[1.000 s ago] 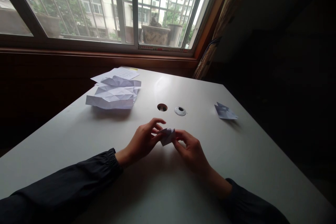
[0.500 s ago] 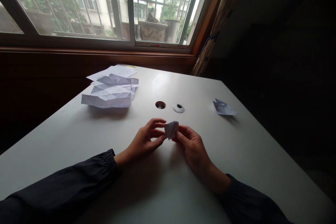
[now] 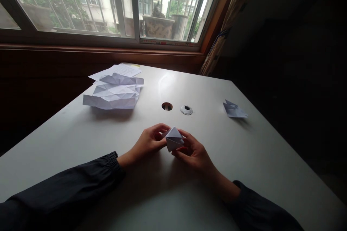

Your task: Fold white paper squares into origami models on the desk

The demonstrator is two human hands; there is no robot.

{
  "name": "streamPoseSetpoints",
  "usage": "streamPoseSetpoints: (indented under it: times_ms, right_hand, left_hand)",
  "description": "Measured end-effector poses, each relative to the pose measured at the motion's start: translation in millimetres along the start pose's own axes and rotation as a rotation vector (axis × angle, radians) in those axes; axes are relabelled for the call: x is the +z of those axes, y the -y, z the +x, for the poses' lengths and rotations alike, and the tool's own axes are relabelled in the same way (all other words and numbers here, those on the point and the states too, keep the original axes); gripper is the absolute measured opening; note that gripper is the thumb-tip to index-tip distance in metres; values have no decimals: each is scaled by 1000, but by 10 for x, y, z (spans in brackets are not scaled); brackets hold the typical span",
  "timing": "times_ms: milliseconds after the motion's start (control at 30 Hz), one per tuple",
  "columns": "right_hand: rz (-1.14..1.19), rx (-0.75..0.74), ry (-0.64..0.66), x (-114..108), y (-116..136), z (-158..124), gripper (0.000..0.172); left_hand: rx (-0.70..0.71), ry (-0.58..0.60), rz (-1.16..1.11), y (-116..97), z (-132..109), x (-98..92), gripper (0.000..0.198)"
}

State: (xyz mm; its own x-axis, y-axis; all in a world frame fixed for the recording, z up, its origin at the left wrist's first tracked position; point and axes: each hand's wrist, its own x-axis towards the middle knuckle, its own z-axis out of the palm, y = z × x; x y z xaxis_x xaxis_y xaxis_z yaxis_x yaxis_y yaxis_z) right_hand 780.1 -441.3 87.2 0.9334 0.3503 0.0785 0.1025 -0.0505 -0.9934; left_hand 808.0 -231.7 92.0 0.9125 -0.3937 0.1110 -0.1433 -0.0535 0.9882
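Lightly, left hand [image 3: 148, 140] and right hand [image 3: 193, 153] pinch faceted folded white paper [image 3: 173, 139] — narrow grip, crisp creases.

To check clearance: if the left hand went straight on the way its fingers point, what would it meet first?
The folded paper first: the left hand appears already on it. Beyond the paper lies the right hand, though depth is unclear.

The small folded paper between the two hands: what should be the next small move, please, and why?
Probably the right hand should press along one edge of the folded white paper while the left hand steadies it. Both hands hold it from opposite sides, and its layers seem slightly loose.
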Motion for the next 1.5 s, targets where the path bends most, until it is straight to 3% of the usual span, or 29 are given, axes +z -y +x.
streamPoseSetpoints:
  times_ms: [167, 300, 400, 467, 533, 667, 1000, 1167, 1267, 1400, 1500]
  right_hand:
    - [-194, -51, -105, 5, 32, -11, 63]
    - [-359, -99, -153, 8, 71, -30, 30]
    - [-354, -91, -171, 11, 79, -38, 34]
    - [-292, -65, -189, 7, 70, -38, 56]
    - [-263, -63, -169, -5, 58, -37, 66]
    - [-243, -83, -108, -29, 43, -40, 54]
    - [-158, -16, -156, -10, 90, -42, 46]
    - [-187, -3, -216, 18, 115, -35, 29]
    - [-215, 15, -223, 16, 94, -28, 31]
    - [-189, 5, -177, -4, 55, -16, 33]
    - [-115, -12, -190, -8, 43, -16, 47]
  left_hand:
    - [-17, -22, 44, -39, -20, 23, 36]
    - [-5, 15, 99, -60, -25, 28, 23]
    - [10, 28, 135, -59, -19, 18, 22]
    - [1, 38, 99, -60, -16, 10, 24]
    - [-7, 66, 65, -65, -15, 5, 26]
    - [8, 126, 68, -88, -20, -1, 32]
    - [98, 119, 187, -200, -45, -17, 37]
    - [87, 133, 274, -105, -44, -1, 37]
    - [86, 110, 275, -37, -49, 13, 35]
    - [24, 45, 114, -4, -47, 26, 39]
    - [-9, 22, 47, -32, -36, 20, 37]
